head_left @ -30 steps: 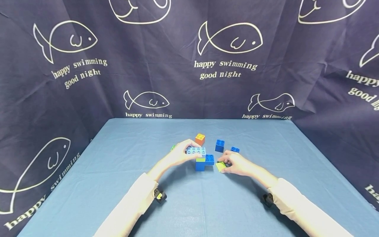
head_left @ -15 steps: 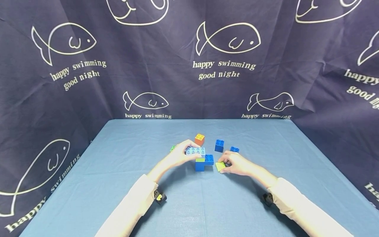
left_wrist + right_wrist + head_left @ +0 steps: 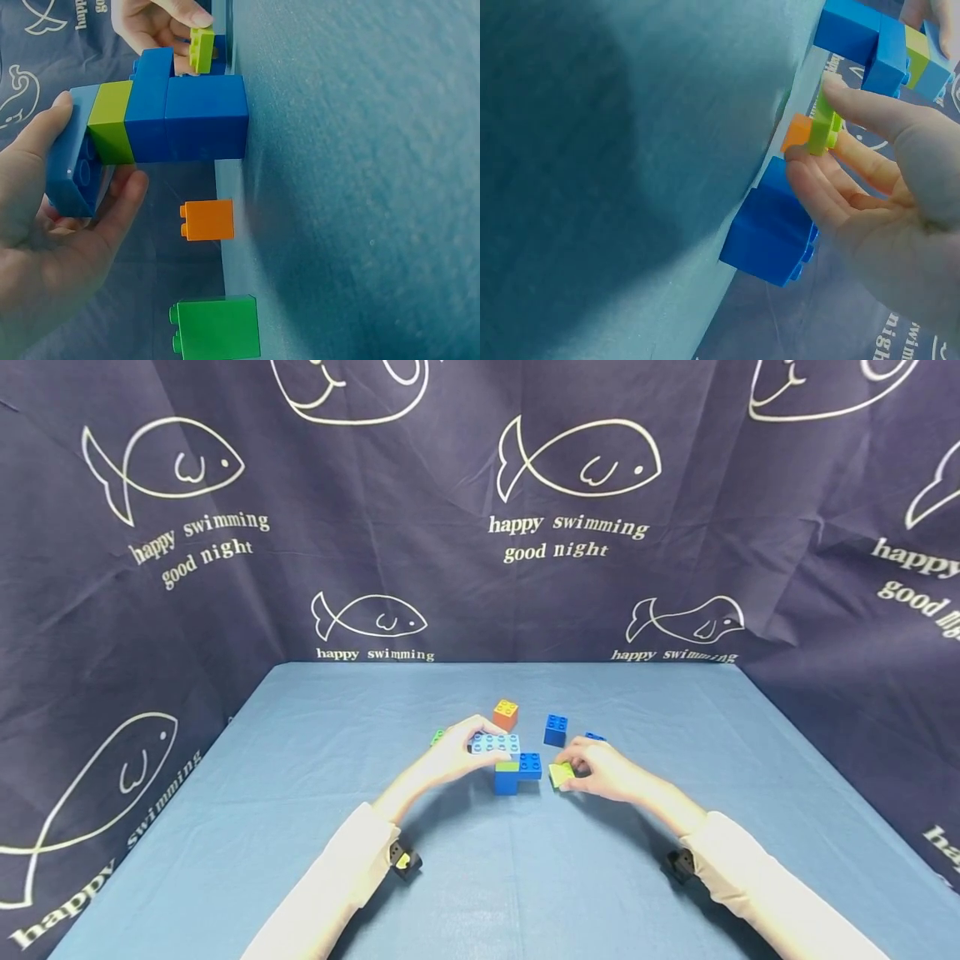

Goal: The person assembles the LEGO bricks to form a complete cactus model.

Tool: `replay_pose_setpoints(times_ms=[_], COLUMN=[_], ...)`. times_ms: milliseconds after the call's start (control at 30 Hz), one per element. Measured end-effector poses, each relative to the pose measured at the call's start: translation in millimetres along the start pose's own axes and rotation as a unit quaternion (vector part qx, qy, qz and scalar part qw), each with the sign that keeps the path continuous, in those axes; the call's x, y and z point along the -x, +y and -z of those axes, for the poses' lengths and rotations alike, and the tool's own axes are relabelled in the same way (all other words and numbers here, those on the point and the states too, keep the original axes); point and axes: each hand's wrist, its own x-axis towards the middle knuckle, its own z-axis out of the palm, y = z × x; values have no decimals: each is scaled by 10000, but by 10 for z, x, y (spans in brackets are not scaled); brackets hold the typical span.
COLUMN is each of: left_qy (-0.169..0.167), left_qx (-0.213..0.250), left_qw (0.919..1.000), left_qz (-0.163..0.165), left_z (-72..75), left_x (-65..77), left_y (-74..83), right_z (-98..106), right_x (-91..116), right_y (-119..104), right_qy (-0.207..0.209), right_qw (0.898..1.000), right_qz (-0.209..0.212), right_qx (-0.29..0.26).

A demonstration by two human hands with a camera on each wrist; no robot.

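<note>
My left hand (image 3: pixel 455 752) grips a light blue brick (image 3: pixel 495 743) between thumb and fingers, at the top of a small upright stack. Under it come a lime green brick (image 3: pixel 112 124), a blue brick (image 3: pixel 529 766) jutting out to the right, and a blue base brick (image 3: pixel 206 116) standing on the table. To the right of this stack, my right hand (image 3: pixel 603 772) pinches a thin lime green brick (image 3: pixel 823 124) between thumb and fingertips. That piece is apart from the stack, its studs facing up towards the palm in the right wrist view.
Behind the stack stands an orange brick (image 3: pixel 506 715). A blue brick (image 3: pixel 556 730) is to its right, and another blue brick (image 3: pixel 596 737) is partly hidden behind my right hand. A green brick (image 3: pixel 217 330) lies beyond my left hand. Dark printed cloth (image 3: pixel 480 610) surrounds the blue-covered table (image 3: pixel 480 885).
My right hand has shifted slightly up and away in the head view with the thin lime green brick. My left hand and the stack have stayed in place.
</note>
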Motion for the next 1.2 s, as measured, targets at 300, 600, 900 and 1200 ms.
replay_pose_setpoints(times_ms=[300,600,900,1200], left_qy=[-72,-139,-165,-180], left_qx=[78,75,135,161], left_qw=[9999,9999,9997,9997], left_qz=[65,62,107,48], left_z=[0,12,10,13], left_x=[-5,-1,-8,-3], left_y=[-11,-3,-6,-3], right_z=[43,146,236,218], right_x=[-6,-30,-57,-88], right_y=[-68,-127,-189,-253], right_qy=[305,518,548,454], right_qw=[9995,9983,9968,9970], right_qz=[-3,145,30,62], right_qx=[7,-242,-577,-629])
